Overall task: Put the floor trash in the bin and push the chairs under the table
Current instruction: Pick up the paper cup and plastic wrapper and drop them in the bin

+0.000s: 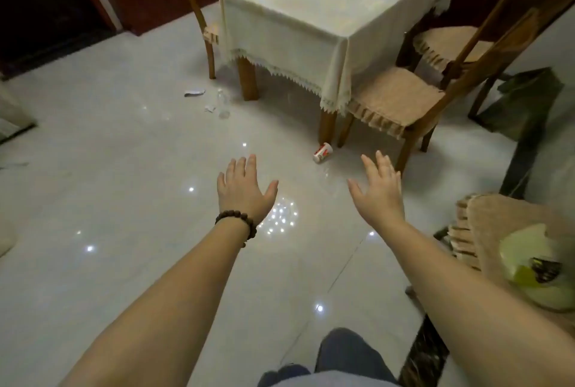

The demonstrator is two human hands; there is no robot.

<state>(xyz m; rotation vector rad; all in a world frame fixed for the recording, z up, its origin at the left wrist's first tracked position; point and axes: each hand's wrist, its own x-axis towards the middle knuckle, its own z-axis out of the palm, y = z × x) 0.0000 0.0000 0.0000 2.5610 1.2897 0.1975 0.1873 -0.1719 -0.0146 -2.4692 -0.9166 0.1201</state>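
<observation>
My left hand (244, 189) and my right hand (378, 189) are both stretched out over the shiny floor, fingers spread, holding nothing. A red and white paper cup (323, 152) lies on its side by the table's near leg, just beyond my right hand. Further left on the floor lie a scrap of paper (194, 92), a smaller scrap (210, 108) and a clear plastic bottle (222, 103). The table (280, 41) wears a cream cloth. A cushioned wooden chair (393, 103) stands pulled out at its right side, a second one (448, 44) behind it, a third (205, 30) at the left.
A cushioned seat (504, 224) at the right edge holds a pale green bowl-like thing (535, 268). A dark green bag (525, 100) sits on the floor right of the chairs. Dark doorways and wooden panels line the back wall. No bin is in view.
</observation>
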